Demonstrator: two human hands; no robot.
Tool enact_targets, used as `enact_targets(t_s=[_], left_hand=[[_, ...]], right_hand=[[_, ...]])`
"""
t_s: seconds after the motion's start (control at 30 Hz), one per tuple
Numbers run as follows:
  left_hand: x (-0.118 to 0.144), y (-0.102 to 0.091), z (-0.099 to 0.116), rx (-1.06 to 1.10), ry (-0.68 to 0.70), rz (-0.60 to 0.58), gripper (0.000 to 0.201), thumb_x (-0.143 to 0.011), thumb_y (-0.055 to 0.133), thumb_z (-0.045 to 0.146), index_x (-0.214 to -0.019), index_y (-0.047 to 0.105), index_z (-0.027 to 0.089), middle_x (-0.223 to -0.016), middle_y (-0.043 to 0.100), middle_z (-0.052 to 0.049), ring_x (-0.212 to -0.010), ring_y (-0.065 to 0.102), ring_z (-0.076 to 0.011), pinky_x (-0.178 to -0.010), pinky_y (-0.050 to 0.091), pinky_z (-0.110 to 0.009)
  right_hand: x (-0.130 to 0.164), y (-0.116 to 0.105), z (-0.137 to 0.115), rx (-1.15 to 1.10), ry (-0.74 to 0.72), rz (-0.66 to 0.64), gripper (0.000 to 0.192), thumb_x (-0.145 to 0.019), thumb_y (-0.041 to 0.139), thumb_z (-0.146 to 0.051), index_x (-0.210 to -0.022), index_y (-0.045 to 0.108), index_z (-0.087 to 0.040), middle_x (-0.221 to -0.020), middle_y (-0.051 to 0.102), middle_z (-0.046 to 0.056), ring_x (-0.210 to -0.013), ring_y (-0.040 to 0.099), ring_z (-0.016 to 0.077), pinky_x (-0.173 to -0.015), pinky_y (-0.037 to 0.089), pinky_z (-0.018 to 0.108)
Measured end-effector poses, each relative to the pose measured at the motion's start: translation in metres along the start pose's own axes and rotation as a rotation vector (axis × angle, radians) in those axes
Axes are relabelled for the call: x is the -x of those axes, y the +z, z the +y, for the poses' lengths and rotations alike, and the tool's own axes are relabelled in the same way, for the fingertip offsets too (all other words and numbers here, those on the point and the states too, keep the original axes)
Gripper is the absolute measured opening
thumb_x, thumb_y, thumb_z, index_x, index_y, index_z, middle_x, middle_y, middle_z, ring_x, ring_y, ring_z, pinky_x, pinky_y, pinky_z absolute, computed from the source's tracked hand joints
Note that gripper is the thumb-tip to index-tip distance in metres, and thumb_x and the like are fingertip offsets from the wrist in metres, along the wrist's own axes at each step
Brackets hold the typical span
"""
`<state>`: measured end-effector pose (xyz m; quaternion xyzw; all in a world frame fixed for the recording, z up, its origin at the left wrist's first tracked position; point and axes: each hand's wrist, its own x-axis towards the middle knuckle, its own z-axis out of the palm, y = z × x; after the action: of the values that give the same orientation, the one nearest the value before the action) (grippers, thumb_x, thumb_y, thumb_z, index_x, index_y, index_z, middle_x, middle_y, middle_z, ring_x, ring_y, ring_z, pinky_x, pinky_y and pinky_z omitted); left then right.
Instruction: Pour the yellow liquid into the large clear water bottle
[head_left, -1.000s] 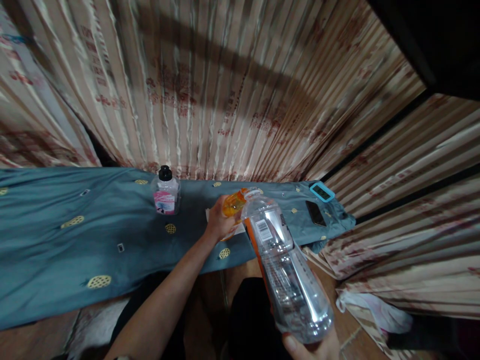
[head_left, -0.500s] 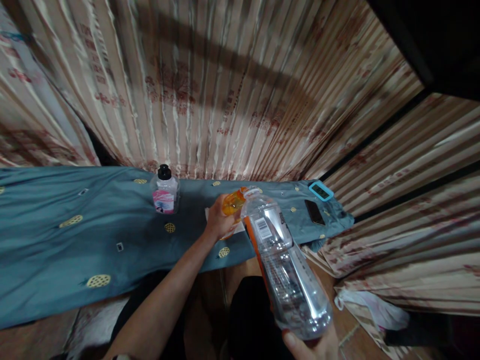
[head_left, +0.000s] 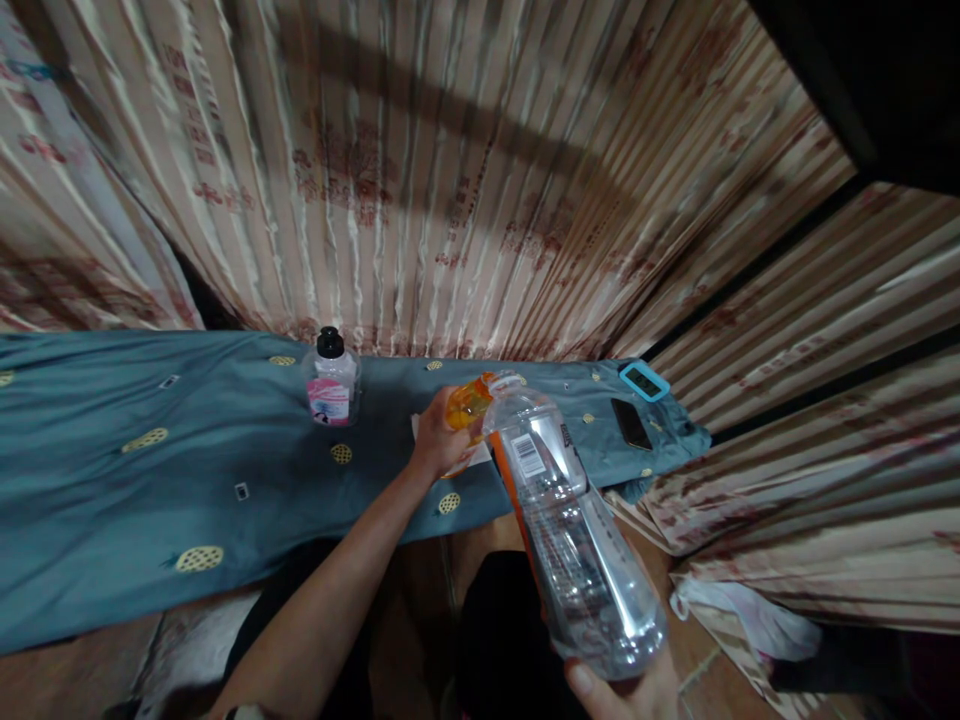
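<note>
My left hand (head_left: 441, 438) is wrapped round an orange see-through bottle (head_left: 469, 403) over the cloth. A large clear plastic bottle (head_left: 574, 530) with a barcode label and an orange stripe lies tilted in the air, its neck end at the orange bottle's top. My right hand (head_left: 626, 690) grips the base of the large bottle from below; most of its fingers are hidden behind it. I cannot tell whether liquid is passing between the bottles. A white paper (head_left: 478, 455) lies partly under my left hand.
A clear bottle with a black cap and pink label (head_left: 331, 380) stands on the blue pineapple-print cloth (head_left: 187, 450). At the right end lie a dark phone (head_left: 631, 424) and a blue-framed digital timer (head_left: 643, 380). Pleated curtains (head_left: 420, 200) hang behind. A white plastic bag (head_left: 750, 615) is low at right.
Almost nothing differs; the view has shifted very slightly. Both hands keep their hold on the two bottles in the same pose.
</note>
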<state>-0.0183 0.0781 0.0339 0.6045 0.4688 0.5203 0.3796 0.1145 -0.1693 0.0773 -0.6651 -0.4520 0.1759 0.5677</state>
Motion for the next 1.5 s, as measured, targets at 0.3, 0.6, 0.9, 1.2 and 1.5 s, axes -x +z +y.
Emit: enact_targets(t_s=[0.3, 0.6, 0.9, 1.2, 1.5], left_hand=[[0.0, 0.0, 0.002, -0.015, -0.015, 0.001, 0.037, -0.069, 0.081, 0.03, -0.1, 0.063, 0.02, -0.096, 0.075, -0.003, -0.086, 0.071, -0.0218, -0.081, 0.058, -0.037], [0.0, 0.0, 0.0, -0.004, -0.003, 0.005, 0.036, -0.069, 0.081, 0.031, -0.099, 0.064, 0.02, -0.094, 0.075, -0.002, -0.085, 0.071, -0.0208, -0.08, 0.057, -0.035], [-0.001, 0.0, -0.003, 0.007, 0.013, 0.013, 0.035, -0.068, 0.081, 0.032, -0.096, 0.063, 0.021, -0.093, 0.074, -0.001, -0.083, 0.07, -0.0203, -0.078, 0.057, -0.035], [0.0, 0.0, 0.002, -0.017, -0.025, 0.005, 0.034, -0.068, 0.079, 0.026, -0.097, 0.063, 0.02, -0.092, 0.074, -0.002, -0.084, 0.071, -0.0214, -0.079, 0.058, -0.036], [0.0, -0.002, 0.004, -0.01, -0.042, -0.008, 0.033, -0.068, 0.078, 0.029, -0.096, 0.062, 0.021, -0.09, 0.074, -0.002, -0.082, 0.07, -0.0204, -0.077, 0.057, -0.035]], right_hand=[[-0.001, -0.002, 0.0, 0.041, 0.004, -0.01, 0.11, -0.078, 0.071, -0.075, -0.153, 0.036, -0.003, -0.145, 0.06, 0.022, -0.129, 0.063, 0.0354, -0.103, 0.055, 0.039], [-0.001, -0.003, -0.001, 0.049, 0.003, -0.014, 0.11, -0.077, 0.071, -0.076, -0.153, 0.036, -0.004, -0.147, 0.058, 0.02, -0.133, 0.06, 0.0344, -0.106, 0.053, 0.037], [-0.001, -0.003, -0.001, 0.024, 0.019, -0.013, 0.112, -0.075, 0.072, -0.077, -0.154, 0.035, -0.006, -0.146, 0.06, 0.02, -0.129, 0.063, 0.0336, -0.103, 0.054, 0.036], [0.0, 0.003, -0.003, -0.068, 0.055, 0.001, 0.108, -0.074, 0.075, -0.074, -0.153, 0.036, -0.012, -0.138, 0.066, 0.017, -0.12, 0.07, 0.0321, -0.096, 0.058, 0.035], [0.0, 0.007, -0.008, -0.093, 0.096, 0.046, 0.117, -0.069, 0.077, -0.078, -0.151, 0.036, -0.005, -0.133, 0.069, 0.021, -0.115, 0.072, 0.0314, -0.093, 0.059, 0.032]])
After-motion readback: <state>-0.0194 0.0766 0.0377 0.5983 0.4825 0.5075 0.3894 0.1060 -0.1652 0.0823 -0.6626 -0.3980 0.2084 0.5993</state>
